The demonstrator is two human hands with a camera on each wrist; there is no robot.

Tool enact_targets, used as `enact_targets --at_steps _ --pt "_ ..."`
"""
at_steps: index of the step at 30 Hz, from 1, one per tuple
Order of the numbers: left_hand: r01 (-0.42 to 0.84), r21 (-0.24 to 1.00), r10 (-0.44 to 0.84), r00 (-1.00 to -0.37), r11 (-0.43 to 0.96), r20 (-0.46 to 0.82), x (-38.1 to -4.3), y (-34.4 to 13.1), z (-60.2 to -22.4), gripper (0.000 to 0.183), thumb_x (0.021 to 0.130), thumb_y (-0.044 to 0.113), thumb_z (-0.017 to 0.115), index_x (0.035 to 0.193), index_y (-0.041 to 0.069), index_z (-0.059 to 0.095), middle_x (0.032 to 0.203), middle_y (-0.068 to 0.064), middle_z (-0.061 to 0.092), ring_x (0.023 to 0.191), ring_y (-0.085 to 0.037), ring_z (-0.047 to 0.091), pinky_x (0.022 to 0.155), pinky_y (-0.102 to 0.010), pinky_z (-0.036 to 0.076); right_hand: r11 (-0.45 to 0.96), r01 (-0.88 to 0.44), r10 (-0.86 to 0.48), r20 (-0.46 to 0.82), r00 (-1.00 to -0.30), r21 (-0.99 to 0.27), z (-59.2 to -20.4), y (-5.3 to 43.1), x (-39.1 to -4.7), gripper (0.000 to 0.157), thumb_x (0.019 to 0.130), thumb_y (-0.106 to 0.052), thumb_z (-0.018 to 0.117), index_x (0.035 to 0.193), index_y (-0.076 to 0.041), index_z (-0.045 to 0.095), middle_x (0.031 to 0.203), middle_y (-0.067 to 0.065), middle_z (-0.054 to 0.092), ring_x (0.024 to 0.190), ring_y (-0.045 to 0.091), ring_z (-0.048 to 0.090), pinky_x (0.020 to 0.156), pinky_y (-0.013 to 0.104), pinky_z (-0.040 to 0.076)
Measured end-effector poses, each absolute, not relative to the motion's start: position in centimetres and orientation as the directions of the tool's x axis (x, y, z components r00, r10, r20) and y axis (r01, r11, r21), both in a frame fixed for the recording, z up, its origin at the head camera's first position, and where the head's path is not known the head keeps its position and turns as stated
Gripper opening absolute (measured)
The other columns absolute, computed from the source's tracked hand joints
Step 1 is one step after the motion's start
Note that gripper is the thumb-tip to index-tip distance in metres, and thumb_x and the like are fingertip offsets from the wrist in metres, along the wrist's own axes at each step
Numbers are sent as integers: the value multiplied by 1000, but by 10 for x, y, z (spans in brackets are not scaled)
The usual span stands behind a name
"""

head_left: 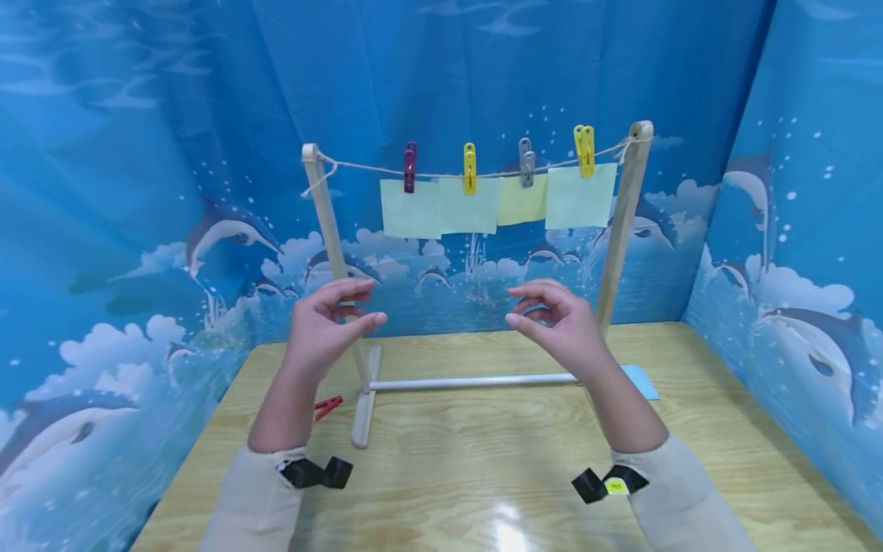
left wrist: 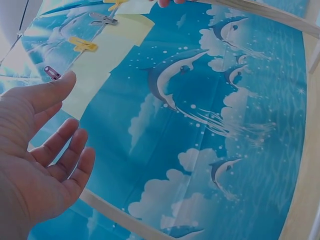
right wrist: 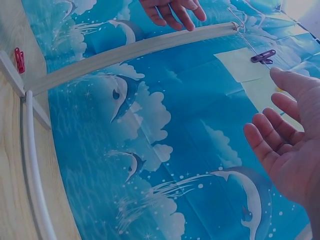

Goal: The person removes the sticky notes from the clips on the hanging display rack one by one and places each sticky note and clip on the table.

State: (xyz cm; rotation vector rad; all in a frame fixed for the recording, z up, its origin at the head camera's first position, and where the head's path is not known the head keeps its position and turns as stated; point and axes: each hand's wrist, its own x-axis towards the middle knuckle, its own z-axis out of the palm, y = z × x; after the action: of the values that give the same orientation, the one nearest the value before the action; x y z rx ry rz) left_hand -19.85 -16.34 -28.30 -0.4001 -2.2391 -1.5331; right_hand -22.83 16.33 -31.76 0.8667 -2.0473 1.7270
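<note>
My left hand [head_left: 326, 320] is raised in front of the left post of a wooden rack, its fingers loosely bent and holding nothing. Facing it, my right hand [head_left: 557, 320] hovers before the right post, also with nothing between thumb and fingers. Beyond and above both hands, a string [head_left: 372, 167] runs between the posts. Pinned on it are several paper notes: pale green ones [head_left: 412, 215] and a yellow one [head_left: 522, 201]. A purple clothespin [head_left: 410, 167], a yellow clothespin [head_left: 470, 169], a grey clothespin [head_left: 526, 162] and another yellow clothespin [head_left: 584, 151] clip them.
A red clothespin [head_left: 328, 407] lies on the wooden table [head_left: 441, 468] by the rack's left foot [head_left: 366, 414]. Behind the right forearm lies a light blue note [head_left: 641, 381]. A white bar [head_left: 476, 382] joins the posts low down. Dolphin-print curtain [head_left: 441, 69] surrounds the back and sides.
</note>
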Motion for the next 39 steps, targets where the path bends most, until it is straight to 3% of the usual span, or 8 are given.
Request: enact_targets --at_steps 4,11,20,31,39 --pt "450 816 17 -879 363 477 -200 -161 -277 42 83 23 79 122 11 69 124 -3 61 108 -18 59 91 -31 54 90 -633 -251 598 -761 -769 -313 160 -230 29 90 -5 70 118 1 65 116 11 59 96 18 60 80 23 55" --pt "479 808 22 -864 344 503 -208 -154 -261 43 84 25 79 122 9 68 123 -4 62 108 -21 60 86 -23 54 78 -618 -252 584 -772 -783 -303 156 -238 30 91 -10 69 119 -1 65 117 10 59 97 18 60 79 23 55" --pt "512 787 14 -841 344 541 -215 -143 -242 43 84 26 78 122 9 68 118 -4 64 105 -18 60 89 -28 54 69 -623 -212 598 -773 -779 -291 148 -245 30 91 -14 70 119 -3 66 116 9 60 98 20 60 81 24 56" --pt "460 811 -16 -867 362 499 -222 -134 -220 47 82 29 79 124 11 68 121 -9 63 104 -19 60 83 -25 55 81 -596 -236 566 -790 -799 -278 131 -249 30 92 -18 70 119 -6 66 115 6 62 99 20 61 82 25 56" --pt "434 817 -50 -872 379 487 -227 -131 -198 43 83 22 79 124 13 68 116 -6 65 102 -18 61 84 -26 55 99 -596 -233 564 -793 -797 -269 122 -255 31 91 -21 71 120 -9 66 116 3 63 98 19 61 81 26 56"
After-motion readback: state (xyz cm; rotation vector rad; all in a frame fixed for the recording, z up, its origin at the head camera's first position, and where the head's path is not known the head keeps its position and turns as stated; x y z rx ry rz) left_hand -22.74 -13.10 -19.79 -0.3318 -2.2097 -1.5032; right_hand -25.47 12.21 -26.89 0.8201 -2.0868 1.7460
